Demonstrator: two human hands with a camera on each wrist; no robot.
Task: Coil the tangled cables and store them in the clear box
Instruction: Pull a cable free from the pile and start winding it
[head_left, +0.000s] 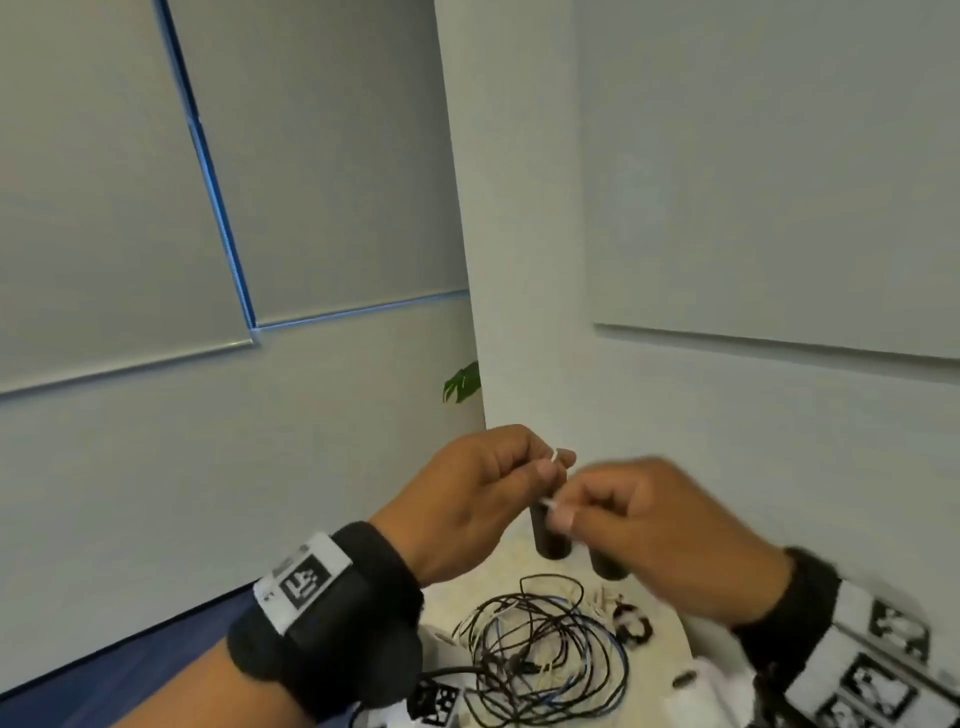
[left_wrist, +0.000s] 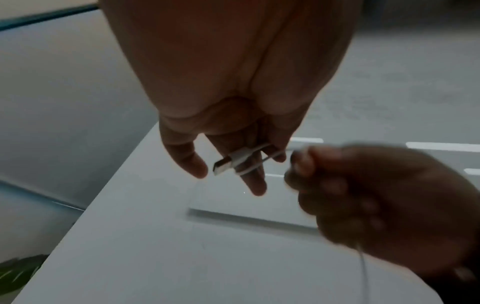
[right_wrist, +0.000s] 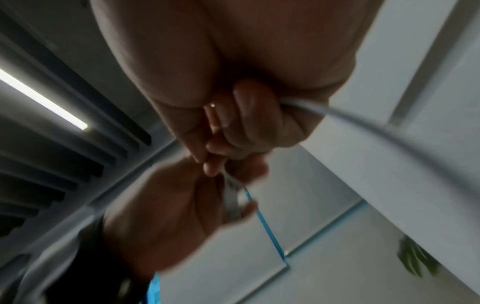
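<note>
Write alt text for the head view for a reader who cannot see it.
Two raised hands work a thin white cable between them, the left hand pinching one end and the right hand gripping it close by. Below them, a tangle of dark, blue and white cables lies on a pale table beside grey walls.

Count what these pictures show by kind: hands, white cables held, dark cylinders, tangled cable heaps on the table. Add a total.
Hands: 2, left hand and right hand
White cable, held by both hands: 1
Dark cylinders: 2
Tangled cable heap: 1
Total: 6
</note>
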